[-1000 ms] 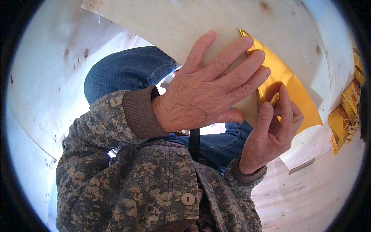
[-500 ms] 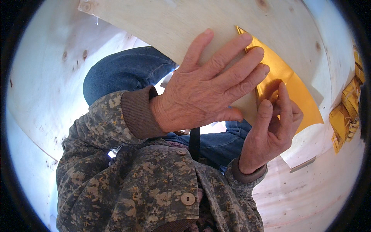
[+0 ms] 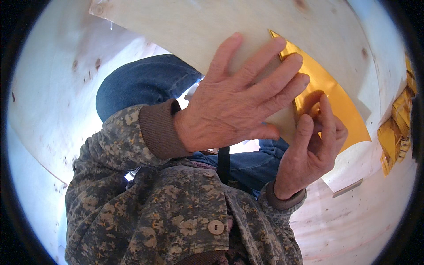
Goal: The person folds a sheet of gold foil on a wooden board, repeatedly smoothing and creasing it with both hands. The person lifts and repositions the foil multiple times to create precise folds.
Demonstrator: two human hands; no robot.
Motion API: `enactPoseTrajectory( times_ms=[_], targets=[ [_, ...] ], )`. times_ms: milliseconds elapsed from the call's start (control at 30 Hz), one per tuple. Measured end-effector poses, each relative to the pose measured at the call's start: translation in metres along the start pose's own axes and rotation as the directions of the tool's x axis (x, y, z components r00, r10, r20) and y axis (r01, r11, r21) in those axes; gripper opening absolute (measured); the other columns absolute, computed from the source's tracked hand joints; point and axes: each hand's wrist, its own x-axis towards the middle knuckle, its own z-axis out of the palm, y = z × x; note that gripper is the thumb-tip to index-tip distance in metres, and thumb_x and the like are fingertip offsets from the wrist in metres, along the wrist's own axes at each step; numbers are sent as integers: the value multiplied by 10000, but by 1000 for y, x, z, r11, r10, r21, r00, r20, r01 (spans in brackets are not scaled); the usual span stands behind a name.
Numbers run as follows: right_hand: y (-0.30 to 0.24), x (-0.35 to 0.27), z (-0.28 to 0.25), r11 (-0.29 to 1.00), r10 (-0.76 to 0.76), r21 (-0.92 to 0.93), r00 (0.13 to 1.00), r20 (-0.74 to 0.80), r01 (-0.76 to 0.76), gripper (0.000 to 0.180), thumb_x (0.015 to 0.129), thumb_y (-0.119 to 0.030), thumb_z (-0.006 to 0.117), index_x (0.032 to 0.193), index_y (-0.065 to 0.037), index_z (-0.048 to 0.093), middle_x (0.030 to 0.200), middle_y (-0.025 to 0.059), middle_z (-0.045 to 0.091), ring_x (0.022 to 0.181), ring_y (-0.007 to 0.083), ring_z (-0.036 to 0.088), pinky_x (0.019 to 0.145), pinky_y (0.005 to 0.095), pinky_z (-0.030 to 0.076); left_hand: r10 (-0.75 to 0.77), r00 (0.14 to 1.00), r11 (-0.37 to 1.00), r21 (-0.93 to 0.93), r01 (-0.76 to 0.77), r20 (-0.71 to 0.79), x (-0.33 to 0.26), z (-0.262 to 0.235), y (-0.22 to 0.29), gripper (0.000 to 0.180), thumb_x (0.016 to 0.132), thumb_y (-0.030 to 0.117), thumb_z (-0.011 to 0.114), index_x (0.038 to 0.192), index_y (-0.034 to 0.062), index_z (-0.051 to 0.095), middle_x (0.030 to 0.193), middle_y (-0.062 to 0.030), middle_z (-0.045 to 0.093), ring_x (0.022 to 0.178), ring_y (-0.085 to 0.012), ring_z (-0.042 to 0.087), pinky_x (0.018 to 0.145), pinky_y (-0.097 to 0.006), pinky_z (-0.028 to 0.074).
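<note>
A shiny gold foil sheet point(image 3: 338, 99) lies on a pale wooden board point(image 3: 190, 24), its long edge running down toward me. My left hand point(image 3: 238, 99) is stretched over the board with fingers spread, the fingertips over the sheet's left edge. It is open and grips nothing. At the lower part of the sheet, close to its edge, is my right hand point(image 3: 313, 152), palm partly turned up. Its thumb and forefinger stand apart and the other fingers are half curled. Dark finger-like reflections show in the foil beside them. Whether those fingers touch the sheet is hidden.
Crumpled gold foil pieces point(image 3: 395, 132) lie at the far right. A small flat strip point(image 3: 347, 188) rests below the board's right corner. My jeans-clad knee point(image 3: 141, 84) is under the board's left edge. More pale wooden sheeting point(image 3: 48, 119) surrounds me.
Both hands keep almost the same pose. They and the whole view have shifted only very slightly.
</note>
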Motion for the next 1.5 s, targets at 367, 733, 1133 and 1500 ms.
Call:
enactPoseTrajectory(
  times_ms=[367,733,1133,1500],
  targets=[
    [0,0,0,1000,-4,-28,1000,-10,4,390,863,-7,685,1252,6,659,1042,95,499,845,151,507,645,230,458,-5,1000,1000,3,5,-25,-1,1,0,796,895,717,365,1440,151,493,1518,-64,442,1421,-314,371,1172,-597,66],
    [1,0,-1,999,-26,-45,1000,-1,25,388,883,-31,671,1270,-6,652,1029,84,500,836,156,504,675,253,472,-23,999,991,-133,18,-39,-1,4,-1,940,667,637,623,1458,153,470,1530,-56,416,1436,-312,345,1156,-626,78],
    [1,0,0,1000,10,-23,1000,-15,-10,392,873,-18,681,1264,0,653,1037,92,500,857,163,523,692,260,479,-12,999,992,-127,8,-30,0,4,-1,939,664,639,619,1453,150,476,1531,-65,414,1424,-320,361,1136,-631,119],
    [3,0,0,1000,1,16,1000,-27,-1,399,843,12,699,1240,8,664,1032,98,506,857,155,526,659,224,482,-9,1000,1000,-11,9,-16,2,2,0,790,907,713,372,1436,139,496,1520,-79,437,1424,-338,354,1167,-591,97]
  ],
)
